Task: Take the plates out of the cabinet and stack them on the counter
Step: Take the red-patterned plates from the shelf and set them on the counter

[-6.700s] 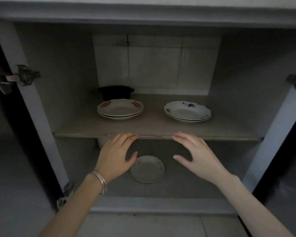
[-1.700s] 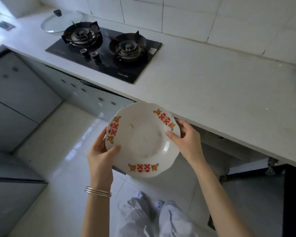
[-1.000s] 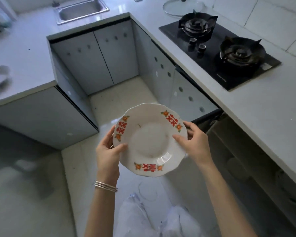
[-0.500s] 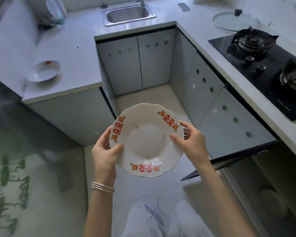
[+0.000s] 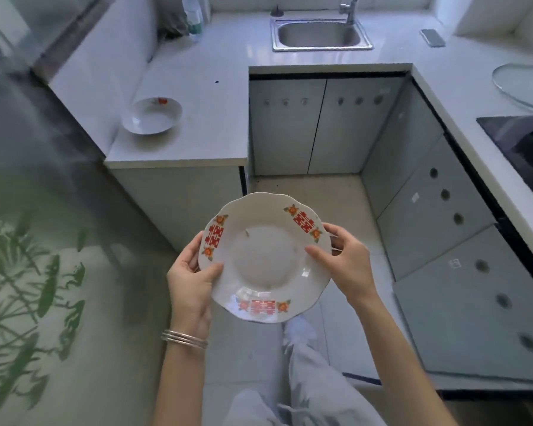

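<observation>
I hold a white scalloped plate with red motifs [image 5: 263, 259] over the floor at chest height, tilted slightly towards me. My left hand [image 5: 190, 278] grips its left rim with the thumb on top. My right hand [image 5: 340, 261] grips the right rim the same way. Another white plate with a small red mark [image 5: 151, 115] sits alone on the grey counter [image 5: 203, 118] ahead to the left. The cabinet with the other plates is out of view.
A steel sink [image 5: 319, 33] is set in the far counter, with a phone [image 5: 432, 37] to its right. A glass lid [image 5: 520, 87] and a black hob [image 5: 520, 139] lie on the right counter. Closed cabinet doors line the floor space. A frosted glass panel with green leaves stands at left.
I have turned left with the plate still in both hands. The hob has slid off to the right, and the left counter with its plate now lies ahead.
</observation>
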